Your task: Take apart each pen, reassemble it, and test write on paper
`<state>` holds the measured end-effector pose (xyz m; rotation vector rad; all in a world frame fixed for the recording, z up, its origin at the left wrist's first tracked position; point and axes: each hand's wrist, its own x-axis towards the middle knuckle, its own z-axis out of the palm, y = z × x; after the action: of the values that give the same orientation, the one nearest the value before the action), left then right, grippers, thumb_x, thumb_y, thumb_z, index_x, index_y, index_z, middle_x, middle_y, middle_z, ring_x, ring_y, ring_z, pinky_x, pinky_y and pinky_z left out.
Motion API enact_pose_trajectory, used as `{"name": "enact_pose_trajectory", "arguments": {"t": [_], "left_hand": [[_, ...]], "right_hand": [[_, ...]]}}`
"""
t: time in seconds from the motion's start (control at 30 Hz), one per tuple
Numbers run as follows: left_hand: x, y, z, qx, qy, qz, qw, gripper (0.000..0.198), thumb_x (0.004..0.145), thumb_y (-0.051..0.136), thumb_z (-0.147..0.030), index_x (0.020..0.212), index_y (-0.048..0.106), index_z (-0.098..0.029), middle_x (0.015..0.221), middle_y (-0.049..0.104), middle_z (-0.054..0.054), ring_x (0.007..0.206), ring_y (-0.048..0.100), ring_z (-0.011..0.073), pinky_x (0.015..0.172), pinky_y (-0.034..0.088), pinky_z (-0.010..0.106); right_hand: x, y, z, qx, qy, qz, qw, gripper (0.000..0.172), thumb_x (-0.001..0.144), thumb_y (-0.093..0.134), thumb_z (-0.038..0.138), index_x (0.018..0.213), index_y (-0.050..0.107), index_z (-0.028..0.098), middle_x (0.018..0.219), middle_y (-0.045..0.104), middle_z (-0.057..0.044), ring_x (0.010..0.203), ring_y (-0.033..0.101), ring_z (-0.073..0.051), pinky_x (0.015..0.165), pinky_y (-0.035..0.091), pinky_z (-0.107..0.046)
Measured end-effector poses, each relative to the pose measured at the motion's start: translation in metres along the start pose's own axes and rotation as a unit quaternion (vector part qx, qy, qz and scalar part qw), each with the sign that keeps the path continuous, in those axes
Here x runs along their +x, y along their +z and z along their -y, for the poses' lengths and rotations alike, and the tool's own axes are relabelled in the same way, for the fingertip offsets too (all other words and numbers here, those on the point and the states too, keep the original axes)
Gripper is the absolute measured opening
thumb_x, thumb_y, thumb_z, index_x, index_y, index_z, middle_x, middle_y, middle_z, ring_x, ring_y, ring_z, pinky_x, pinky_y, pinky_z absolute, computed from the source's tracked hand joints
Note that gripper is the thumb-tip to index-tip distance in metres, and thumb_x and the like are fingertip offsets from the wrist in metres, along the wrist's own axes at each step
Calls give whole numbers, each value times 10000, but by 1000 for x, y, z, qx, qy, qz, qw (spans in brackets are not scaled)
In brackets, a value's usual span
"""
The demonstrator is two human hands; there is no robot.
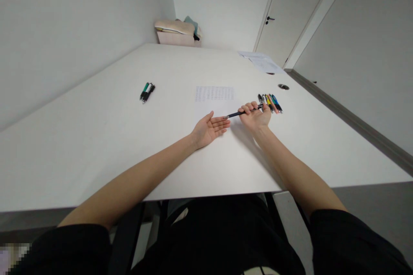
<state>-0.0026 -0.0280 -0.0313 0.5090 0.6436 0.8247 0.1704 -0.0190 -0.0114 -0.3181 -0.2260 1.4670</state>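
Note:
My right hand [255,117] is closed around a dark blue pen [237,114], palm turned up. The pen lies nearly level, and its silver tip points left at the fingertips of my left hand [209,130]. That left hand is open with its palm up and fingers stretched out toward the tip; whether they touch it I cannot tell. Just beyond my right hand lies a row of several pens [273,103] in black, yellow, pink, green and blue. Farther left, a small group of pens [147,92], green, white and black, rests together.
A printed sheet [214,93] lies on the white table [174,163] beyond my hands. More papers [263,62] are at the far right edge, near a round cable grommet [283,87]. Behind the table stands a pink box [176,39] with folded cloth on top. A wall runs along the left.

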Motion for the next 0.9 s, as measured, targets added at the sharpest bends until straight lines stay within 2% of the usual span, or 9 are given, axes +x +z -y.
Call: {"name": "enact_pose_trajectory", "arguments": {"t": [0.23,0.43,0.9], "left_hand": [[0,-1,0,2,1,2,1000,458,907,361,-374,867,674,-42,921,677,194,876,644,219,777,504,319],[0,-1,1,2,-3,7,1000,469,909,356,-381,865,674,-40,898,682,189,864,647,217,757,509,310],[-1,0,0,2,1,4,1000,479,911,348,-381,877,673,-31,891,679,196,852,645,217,756,504,314]], "right_hand": [[0,-1,1,-1,0,8,1000,331,827,205,450,610,257,205,538,333,48,414,280,-81,453,354,-247],[-2,2,1,-12,4,6,1000,405,823,201,547,617,286,209,550,325,51,422,281,-83,450,363,-255],[-4,5,0,-45,-9,5,999,427,837,185,550,616,318,209,543,314,51,419,290,-84,447,368,-259]]}}
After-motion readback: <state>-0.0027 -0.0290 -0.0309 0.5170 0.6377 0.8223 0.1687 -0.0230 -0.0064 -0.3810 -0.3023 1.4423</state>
